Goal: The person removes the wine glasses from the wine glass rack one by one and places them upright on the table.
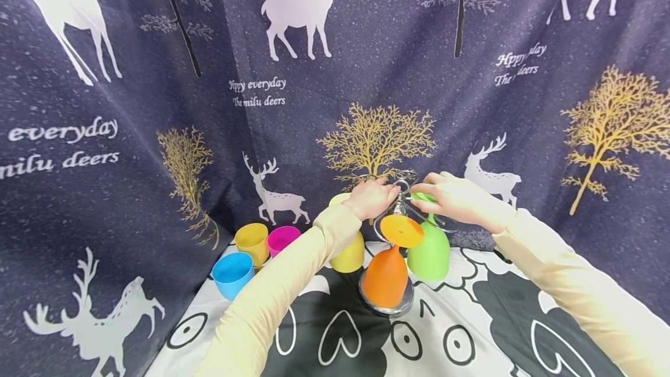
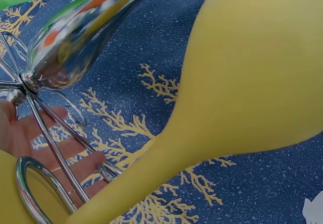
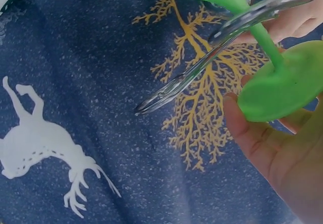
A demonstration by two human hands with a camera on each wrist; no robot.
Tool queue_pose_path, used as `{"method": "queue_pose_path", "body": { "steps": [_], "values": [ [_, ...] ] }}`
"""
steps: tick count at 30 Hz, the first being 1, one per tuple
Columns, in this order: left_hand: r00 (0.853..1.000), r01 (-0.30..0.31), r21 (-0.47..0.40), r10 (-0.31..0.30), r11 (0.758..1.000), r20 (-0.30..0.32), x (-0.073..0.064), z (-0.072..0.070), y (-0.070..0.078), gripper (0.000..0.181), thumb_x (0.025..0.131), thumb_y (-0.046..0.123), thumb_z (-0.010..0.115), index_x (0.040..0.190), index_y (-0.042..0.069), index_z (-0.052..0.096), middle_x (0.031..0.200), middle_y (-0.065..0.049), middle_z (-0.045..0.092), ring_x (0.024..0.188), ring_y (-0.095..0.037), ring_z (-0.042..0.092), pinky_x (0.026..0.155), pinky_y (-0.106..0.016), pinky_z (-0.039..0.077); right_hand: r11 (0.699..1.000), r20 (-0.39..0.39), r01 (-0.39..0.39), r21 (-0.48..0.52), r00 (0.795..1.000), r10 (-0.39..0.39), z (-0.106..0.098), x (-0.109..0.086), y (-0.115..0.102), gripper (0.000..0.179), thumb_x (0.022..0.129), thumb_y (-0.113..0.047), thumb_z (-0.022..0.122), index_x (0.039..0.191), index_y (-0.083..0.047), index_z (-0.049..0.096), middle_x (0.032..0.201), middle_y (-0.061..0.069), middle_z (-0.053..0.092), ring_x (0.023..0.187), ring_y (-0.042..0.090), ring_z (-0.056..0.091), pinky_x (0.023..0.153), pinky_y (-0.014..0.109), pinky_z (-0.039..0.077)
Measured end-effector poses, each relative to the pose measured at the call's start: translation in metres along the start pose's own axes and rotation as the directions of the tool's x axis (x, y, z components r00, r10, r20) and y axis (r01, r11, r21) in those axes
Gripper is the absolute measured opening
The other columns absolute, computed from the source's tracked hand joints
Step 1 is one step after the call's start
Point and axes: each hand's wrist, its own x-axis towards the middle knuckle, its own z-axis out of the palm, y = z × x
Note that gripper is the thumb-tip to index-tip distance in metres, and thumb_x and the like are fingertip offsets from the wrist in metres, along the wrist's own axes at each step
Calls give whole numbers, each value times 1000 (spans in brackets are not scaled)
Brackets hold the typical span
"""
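A chrome wine glass rack (image 2: 75, 47) stands in the middle with plastic goblets hanging upside down. The orange goblet (image 1: 385, 278) hangs at the front and the yellow goblet (image 2: 252, 67) on the left, its stem by a wire loop. My left hand (image 1: 373, 198) holds the rack near its top ring, fingers (image 2: 65, 148) behind the wires. With my right hand (image 1: 452, 198) I grip the green goblet (image 1: 429, 253) by its round foot (image 3: 282, 85). Its stem crosses a wire loop (image 3: 202, 62) in the right wrist view; its bowl points down.
Left of the rack stand a blue cup (image 1: 232, 275), a yellow cup (image 1: 253, 243) and a magenta cup (image 1: 283, 238), partly behind my left sleeve. A dark cloth (image 1: 293, 127) with deer and trees hangs behind the black-and-white tablecloth (image 1: 439, 336).
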Motion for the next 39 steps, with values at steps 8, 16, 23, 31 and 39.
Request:
{"method": "queue_pose_path", "body": {
  "steps": [8,16,23,31,39],
  "values": [
    [1000,17,-42,-17,999,-1,-1,0,0,50,100,38,15,138,19,41,138,-7,37,121,-24,39,96,-38,32,1000,-5,-5,-13,1000,5,2,-3,12,30,90,-27,55,108,-5,64,93,9,54,82,29,51,67,44,46],
    [1000,5,-44,-5,999,-9,0,1,-1,50,100,39,14,138,19,40,138,-6,37,122,-23,37,97,-38,31,1000,-8,1,22,1000,-1,-1,-15,21,26,90,-23,56,106,-3,63,92,10,55,78,26,54,70,43,46],
    [1000,10,-43,-10,999,-4,-2,0,-1,49,100,39,16,138,19,40,139,-5,36,123,-22,36,97,-37,31,996,9,-75,41,997,75,-4,-27,21,31,90,-27,55,110,-4,63,95,11,56,77,25,55,69,42,46],
    [1000,-9,-15,8,1000,-16,-3,-2,-2,48,100,37,17,137,18,42,136,-6,39,121,-22,39,95,-37,34,996,-7,-80,39,997,81,-3,-36,22,31,89,-28,56,109,-6,63,94,11,56,79,26,55,68,43,46],
    [1000,11,-45,-12,999,-15,-3,-1,-1,49,100,39,17,137,20,42,137,-5,39,121,-22,39,96,-38,33,988,11,-127,91,992,127,-4,-47,21,32,91,-29,54,110,-6,62,95,10,56,81,25,55,70,44,45]
  ]
}}
